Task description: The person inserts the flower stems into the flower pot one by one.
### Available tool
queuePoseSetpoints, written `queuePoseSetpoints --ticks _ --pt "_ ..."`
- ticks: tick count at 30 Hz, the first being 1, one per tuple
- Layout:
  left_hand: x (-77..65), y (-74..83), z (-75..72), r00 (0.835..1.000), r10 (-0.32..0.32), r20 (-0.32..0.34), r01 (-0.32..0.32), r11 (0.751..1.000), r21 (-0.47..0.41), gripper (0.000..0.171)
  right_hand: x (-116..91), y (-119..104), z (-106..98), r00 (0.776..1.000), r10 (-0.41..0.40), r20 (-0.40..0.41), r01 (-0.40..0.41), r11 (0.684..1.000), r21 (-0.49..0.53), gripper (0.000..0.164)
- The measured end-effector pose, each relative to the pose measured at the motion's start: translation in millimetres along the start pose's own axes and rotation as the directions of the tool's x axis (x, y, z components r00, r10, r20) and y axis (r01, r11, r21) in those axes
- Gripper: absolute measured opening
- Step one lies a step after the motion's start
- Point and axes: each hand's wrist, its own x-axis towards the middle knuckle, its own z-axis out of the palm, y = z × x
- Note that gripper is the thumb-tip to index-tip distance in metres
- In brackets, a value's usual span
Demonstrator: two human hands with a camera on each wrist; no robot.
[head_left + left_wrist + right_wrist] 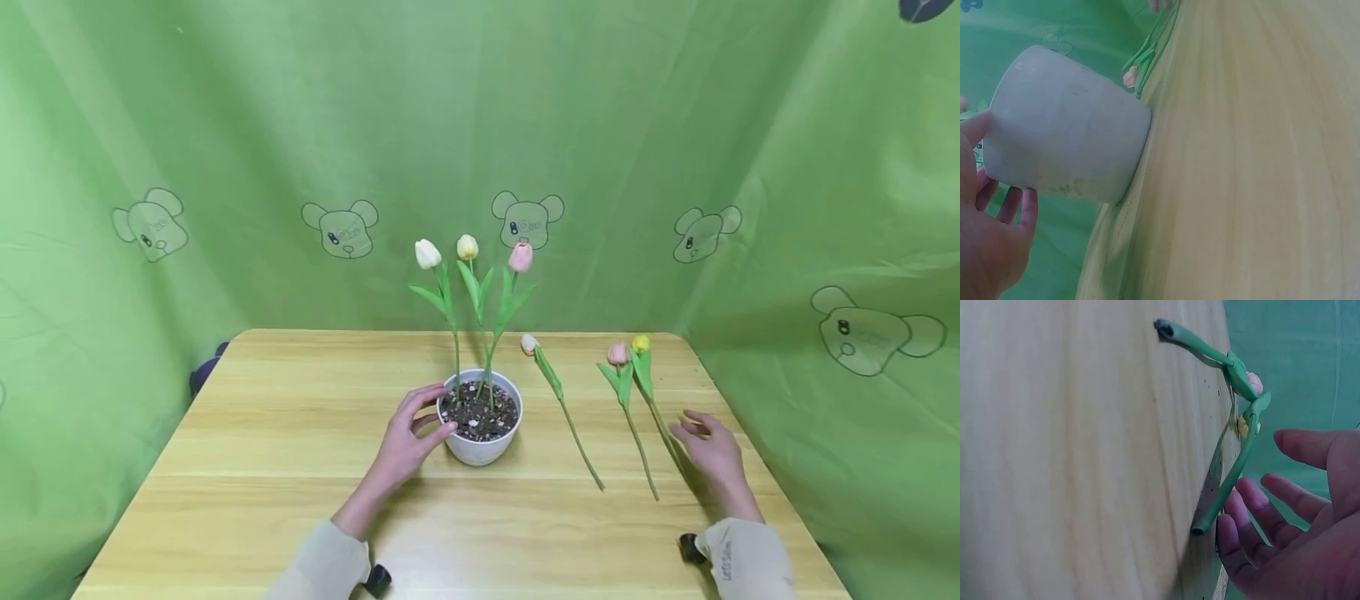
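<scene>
A white flower pot [480, 452] filled with dark soil holds three upright tulips: a white one [427, 254], a pale yellow one [467, 247] and a pink one [521, 257]. My left hand [405, 446] grips the pot's left side, thumb and fingers spread around the rim; the left wrist view shows the fingers against the pot's wall [1072, 131]. On the right, my right hand [712, 454] is beside the stem of a yellow tulip [641, 343] that lies on the table. In the right wrist view its loosely bent fingers are close to that stem [1232, 478].
A pink tulip [617, 354] lies just left of the yellow one, their leaves close together. Nearer the pot lies a whitish tulip [529, 343]. The wooden table [300, 400] is bordered by a green curtain [420, 108] behind and at both sides.
</scene>
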Motion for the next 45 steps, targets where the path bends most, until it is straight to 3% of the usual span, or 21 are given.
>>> queuePoseSetpoints --ticks 10,26,34,39,45 --pt "0.2 2.7 0.0 1.0 0.012 0.0 -0.012 1.0 0.001 0.058 3 0 8 1.0 0.0 0.011 0.0 1.0 0.01 0.06" --pt "-0.2 0.5 -0.1 1.0 -0.002 -0.002 0.002 1.0 0.004 0.058 1 -6 18 0.995 0.018 0.099 -0.026 0.996 0.081 0.058" --pt "-0.3 -1.3 1.6 1.0 0.0 -0.003 0.0 1.0 -0.014 0.057 -2 -3 16 0.988 -0.023 0.153 0.006 0.993 0.114 0.06" --pt "-0.4 -1.6 2.5 1.0 -0.011 0.001 0.011 1.0 -0.008 0.058 -2 0 12 0.975 -0.049 0.215 0.01 0.984 0.179 0.062" --pt "-0.6 0.1 0.9 1.0 -0.016 -0.006 0.016 1.0 -0.007 0.057 -1 -1 13 0.964 -0.061 0.259 -0.028 0.944 0.329 0.066"
